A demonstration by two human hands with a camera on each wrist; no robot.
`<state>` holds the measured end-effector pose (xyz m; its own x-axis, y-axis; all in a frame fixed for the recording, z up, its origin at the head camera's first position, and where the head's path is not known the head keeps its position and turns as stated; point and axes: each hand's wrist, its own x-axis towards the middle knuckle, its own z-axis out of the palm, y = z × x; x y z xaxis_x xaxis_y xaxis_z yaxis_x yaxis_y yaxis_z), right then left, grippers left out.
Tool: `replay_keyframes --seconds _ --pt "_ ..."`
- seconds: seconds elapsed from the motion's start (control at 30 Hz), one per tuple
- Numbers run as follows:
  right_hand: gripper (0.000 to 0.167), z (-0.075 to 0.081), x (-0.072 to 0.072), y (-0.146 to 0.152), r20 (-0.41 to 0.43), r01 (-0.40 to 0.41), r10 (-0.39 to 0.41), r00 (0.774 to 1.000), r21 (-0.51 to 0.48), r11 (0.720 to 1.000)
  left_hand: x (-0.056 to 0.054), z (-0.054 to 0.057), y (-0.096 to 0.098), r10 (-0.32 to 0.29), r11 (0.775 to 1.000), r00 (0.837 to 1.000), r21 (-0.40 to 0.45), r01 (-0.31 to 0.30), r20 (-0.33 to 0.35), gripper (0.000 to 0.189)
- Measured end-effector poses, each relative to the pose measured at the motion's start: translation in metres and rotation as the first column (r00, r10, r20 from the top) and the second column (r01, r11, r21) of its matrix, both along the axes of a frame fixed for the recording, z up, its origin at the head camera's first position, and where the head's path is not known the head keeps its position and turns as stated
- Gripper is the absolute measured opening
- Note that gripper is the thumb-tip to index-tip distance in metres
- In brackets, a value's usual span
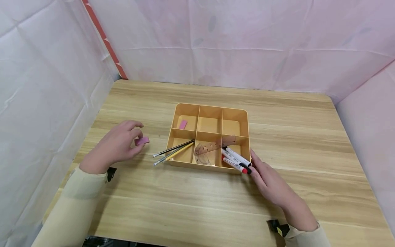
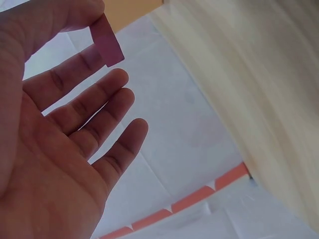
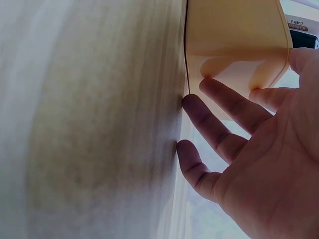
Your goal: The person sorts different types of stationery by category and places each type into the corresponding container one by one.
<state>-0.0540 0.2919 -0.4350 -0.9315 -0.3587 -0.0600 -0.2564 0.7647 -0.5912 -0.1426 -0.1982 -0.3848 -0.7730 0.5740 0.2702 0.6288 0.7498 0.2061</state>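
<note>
My left hand (image 1: 118, 145) pinches a small pink-purple eraser (image 2: 106, 42) between thumb and index finger, left of the organizer tray and above the table; its other fingers spread loosely. The yellow-orange six-compartment tray (image 1: 205, 165) stands on the table. My right hand (image 1: 274, 183) touches the tray's front right corner, its fairly straight fingers (image 3: 234, 107) against the outer wall and the thumb near the rim. Several markers (image 1: 236, 159) lean in the front right compartment, ends over the rim beside that thumb. Another pink eraser (image 1: 183, 124) lies in the back left compartment.
Pencils (image 1: 174, 151) lean in the front left compartment and stick out over its rim. A clear protractor (image 1: 202, 158) is in the front middle one, with a clear ruler (image 1: 213, 146) across the divider. Sheeted walls (image 1: 231, 41) border the wooden table (image 1: 185, 206).
</note>
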Motion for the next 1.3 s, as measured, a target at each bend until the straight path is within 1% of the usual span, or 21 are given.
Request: replay_keyframes --seconds 0.27,0.43,0.53,0.67,0.83,0.9,1.13,1.3 --pt "0.062 -0.002 -0.001 0.000 0.001 -0.008 0.008 1.000 -0.005 1.000 -0.015 0.009 0.018 0.005 0.999 0.999 -0.043 -0.003 0.044 0.030" --pt "0.062 -0.002 -0.001 -0.001 0.001 -0.009 0.009 1.000 -0.002 1.000 -0.023 0.013 0.026 -0.004 0.998 0.996 -0.069 0.011 0.092 0.019" --pt "0.062 -0.002 -0.001 -0.001 0.004 -0.006 0.006 1.000 0.002 1.000 -0.028 0.014 0.031 -0.013 0.997 0.993 -0.076 0.021 0.114 0.016" --pt "0.062 -0.002 0.000 -0.001 -0.003 -0.004 0.004 1.000 -0.001 1.000 -0.035 0.013 0.037 -0.035 0.997 0.993 -0.070 0.043 0.116 0.016" --pt "0.062 -0.002 0.000 -0.001 -0.003 -0.001 0.001 1.000 0.001 1.000 -0.043 0.012 0.044 -0.052 0.995 0.989 -0.072 0.062 0.135 0.017" --pt "0.062 -0.003 0.001 -0.001 -0.004 0.000 0.000 1.000 0.001 1.000 -0.045 0.013 0.046 -0.061 0.995 0.989 -0.074 0.071 0.132 0.017" --pt "0.062 -0.003 0.001 -0.001 -0.022 -0.003 0.003 1.000 0.004 1.000 -0.053 0.015 0.055 -0.106 0.992 0.991 -0.067 0.111 0.078 0.016" --pt "0.062 -0.003 0.002 -0.001 -0.007 0.000 0.000 1.000 0.005 1.000 -0.058 0.019 0.066 -0.144 0.986 0.986 -0.073 0.150 0.082 0.018"
